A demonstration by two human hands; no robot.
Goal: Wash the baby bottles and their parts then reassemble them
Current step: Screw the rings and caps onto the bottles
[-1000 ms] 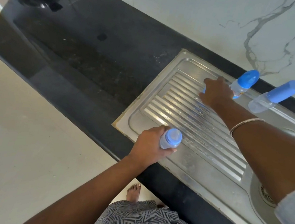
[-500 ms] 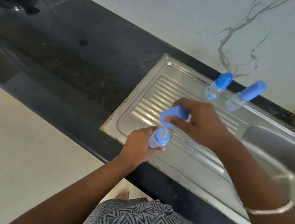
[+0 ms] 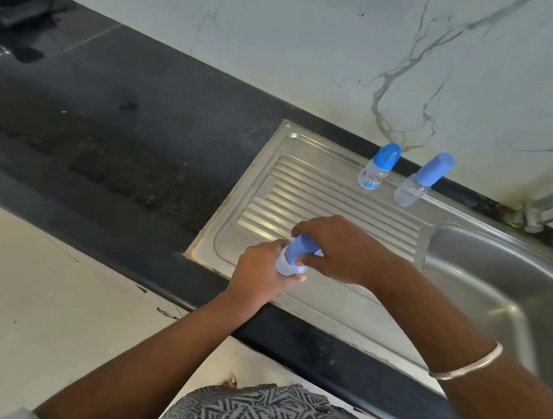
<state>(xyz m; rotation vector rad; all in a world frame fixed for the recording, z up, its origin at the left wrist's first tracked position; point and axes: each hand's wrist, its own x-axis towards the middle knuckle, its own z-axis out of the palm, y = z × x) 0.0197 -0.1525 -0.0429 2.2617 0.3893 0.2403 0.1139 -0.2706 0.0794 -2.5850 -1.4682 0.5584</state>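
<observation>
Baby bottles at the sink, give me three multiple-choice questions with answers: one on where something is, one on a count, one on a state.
1. Where do the two bottles that nobody is touching stand?
A. In the sink basin
B. At the back edge of the drainboard, by the wall
C. On the dark counter

2. How many baby bottles show?
A. Two
B. Three
C. Four

3. What is the right hand doing?
A. Holding a blue cap on the held bottle
B. Turning the tap
C. Resting open

Answers: 1 B, the printed bottle and clear bottle stand on the drainboard near the wall. 2 B, those two plus the held bottle in the left hand. 3 A, the right hand grips the blue cap.
</observation>
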